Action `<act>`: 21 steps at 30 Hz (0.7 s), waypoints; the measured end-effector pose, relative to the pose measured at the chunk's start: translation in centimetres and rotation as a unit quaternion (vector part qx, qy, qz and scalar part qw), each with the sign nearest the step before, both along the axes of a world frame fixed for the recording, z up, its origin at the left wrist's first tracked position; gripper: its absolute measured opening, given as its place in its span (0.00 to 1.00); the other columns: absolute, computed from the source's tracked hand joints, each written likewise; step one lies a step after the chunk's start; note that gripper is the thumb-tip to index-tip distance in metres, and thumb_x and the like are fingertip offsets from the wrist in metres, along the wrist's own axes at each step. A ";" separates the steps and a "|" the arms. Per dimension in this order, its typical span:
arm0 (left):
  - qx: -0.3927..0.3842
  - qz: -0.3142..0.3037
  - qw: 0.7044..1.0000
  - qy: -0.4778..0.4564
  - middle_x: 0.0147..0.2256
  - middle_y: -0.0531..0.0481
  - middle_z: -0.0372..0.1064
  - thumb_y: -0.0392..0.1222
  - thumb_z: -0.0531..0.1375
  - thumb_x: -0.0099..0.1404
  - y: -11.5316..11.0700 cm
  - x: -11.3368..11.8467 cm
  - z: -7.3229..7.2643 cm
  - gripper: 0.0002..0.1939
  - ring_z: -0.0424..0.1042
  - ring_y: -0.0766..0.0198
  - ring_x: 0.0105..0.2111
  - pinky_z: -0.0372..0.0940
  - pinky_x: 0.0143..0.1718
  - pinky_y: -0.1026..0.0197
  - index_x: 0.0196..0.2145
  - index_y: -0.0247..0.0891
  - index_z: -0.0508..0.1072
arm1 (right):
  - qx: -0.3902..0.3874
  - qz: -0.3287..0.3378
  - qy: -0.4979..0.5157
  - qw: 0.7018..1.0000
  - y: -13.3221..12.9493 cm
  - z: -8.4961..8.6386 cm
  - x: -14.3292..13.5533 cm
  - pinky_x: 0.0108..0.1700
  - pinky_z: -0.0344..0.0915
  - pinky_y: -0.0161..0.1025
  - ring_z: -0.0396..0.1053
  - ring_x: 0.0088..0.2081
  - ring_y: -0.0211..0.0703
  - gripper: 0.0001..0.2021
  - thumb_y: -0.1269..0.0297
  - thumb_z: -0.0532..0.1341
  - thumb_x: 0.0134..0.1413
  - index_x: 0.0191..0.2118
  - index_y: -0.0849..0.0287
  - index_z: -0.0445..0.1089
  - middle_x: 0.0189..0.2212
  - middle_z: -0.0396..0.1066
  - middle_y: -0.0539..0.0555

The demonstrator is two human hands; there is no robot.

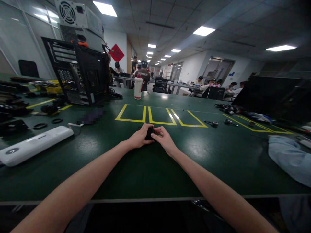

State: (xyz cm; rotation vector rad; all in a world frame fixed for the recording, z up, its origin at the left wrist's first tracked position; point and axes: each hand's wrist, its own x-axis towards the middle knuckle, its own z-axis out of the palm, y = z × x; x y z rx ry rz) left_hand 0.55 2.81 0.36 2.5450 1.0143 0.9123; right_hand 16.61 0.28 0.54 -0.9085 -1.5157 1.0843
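Note:
Both hands meet over the green table [136, 168], just in front of the yellow tape boxes. Between them is a small black object [150, 133], partly covered by the fingers; its kind cannot be made out. My left hand [141, 136] wraps round its left side, fingers closed. From the right, my right hand [164, 138] pinches it with thumb and fingertips. Beyond the hands, yellow tape outlines [162, 123] mark several rectangles on the tabletop.
At left stand an open black computer case [84, 71] with a power supply [77, 14] on top, and a long white device [36, 144]. A white cup [138, 88] is at the back. Two dark metal tools [212, 123] lie right. Another person's sleeve [290, 158] rests at the right edge.

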 end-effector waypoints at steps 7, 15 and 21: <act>-0.003 0.003 1.000 0.005 0.47 0.44 0.52 0.46 0.59 0.53 -0.1 0.0 0.1 0.32 0.62 0.55 0.44 0.64 0.42 0.51 0.51 0.40 0.48 | -0.006 -0.022 -0.010 1.000 0.0 0.2 -0.1 0.49 0.59 0.43 0.64 0.44 0.40 0.14 0.64 0.60 0.43 0.39 0.57 0.64 0.40 0.65 0.53; -0.013 -0.004 1.000 -0.008 0.47 0.44 0.53 0.45 0.59 0.52 -0.1 -0.1 0.1 0.31 0.62 0.55 0.44 0.64 0.42 0.50 0.51 0.40 0.49 | -0.002 -0.002 -0.009 1.000 -0.2 0.2 -0.1 0.47 0.61 0.41 0.65 0.42 0.40 0.14 0.63 0.61 0.42 0.38 0.58 0.64 0.39 0.66 0.51; -0.006 -0.002 1.000 -0.011 0.48 0.43 0.53 0.45 0.59 0.52 0.1 0.0 -0.1 0.32 0.62 0.54 0.45 0.63 0.43 0.49 0.51 0.39 0.49 | 0.013 -0.016 -0.018 1.000 -0.1 0.1 -0.2 0.47 0.61 0.41 0.65 0.42 0.40 0.12 0.63 0.59 0.44 0.38 0.58 0.64 0.39 0.66 0.52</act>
